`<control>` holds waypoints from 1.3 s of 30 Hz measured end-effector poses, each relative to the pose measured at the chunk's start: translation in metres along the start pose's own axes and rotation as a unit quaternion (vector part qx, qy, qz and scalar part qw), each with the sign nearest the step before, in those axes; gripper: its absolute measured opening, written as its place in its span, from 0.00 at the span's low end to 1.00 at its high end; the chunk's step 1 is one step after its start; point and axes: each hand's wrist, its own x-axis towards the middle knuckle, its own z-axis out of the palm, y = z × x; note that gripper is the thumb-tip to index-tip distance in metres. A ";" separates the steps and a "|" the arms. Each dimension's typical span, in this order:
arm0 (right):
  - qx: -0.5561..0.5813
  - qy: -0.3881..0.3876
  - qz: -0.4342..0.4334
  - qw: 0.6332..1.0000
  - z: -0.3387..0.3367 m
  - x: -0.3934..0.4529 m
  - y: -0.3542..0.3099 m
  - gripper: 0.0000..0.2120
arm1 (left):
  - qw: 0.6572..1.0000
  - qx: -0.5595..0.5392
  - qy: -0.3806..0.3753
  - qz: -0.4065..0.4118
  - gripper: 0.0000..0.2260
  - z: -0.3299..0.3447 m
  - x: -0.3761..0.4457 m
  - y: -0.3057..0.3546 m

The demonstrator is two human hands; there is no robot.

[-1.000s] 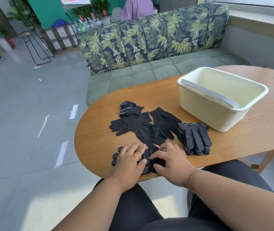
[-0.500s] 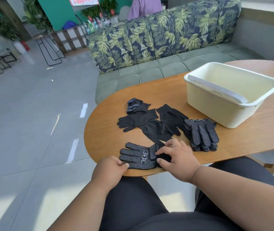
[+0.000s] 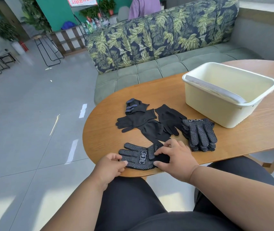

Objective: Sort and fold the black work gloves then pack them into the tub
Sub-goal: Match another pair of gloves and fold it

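Note:
A black dotted glove (image 3: 139, 158) lies palm-up at the table's near edge, its fingers pointing left. My left hand (image 3: 109, 165) pinches its fingertips. My right hand (image 3: 174, 157) holds its cuff end, with the fingers curled over the top and the thumb along the lower edge. A stack of dotted gloves (image 3: 199, 134) lies to the right. Plain black gloves (image 3: 138, 120) overlap in the middle of the table, with a small folded glove (image 3: 134, 105) behind them. The cream tub (image 3: 208, 107) stands at the right rear, with nothing visible inside.
The oval wooden table (image 3: 102, 135) ends just past the gloves on the left, with grey tiled floor beyond. A leaf-patterned sofa (image 3: 149, 47) stands behind the table. My dark-trousered lap is under the near edge. A person in purple sits beyond the sofa.
My left hand slid off the dotted glove's top to its fingertips at the left and now pinches them. The right hand stays on the cuff. The glove now lies spread flat.

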 end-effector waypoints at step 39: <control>-0.005 -0.004 0.001 1.000 0.000 0.001 0.001 0.21 | 0.922 0.319 0.060 0.210 0.09 0.036 0.014 0.023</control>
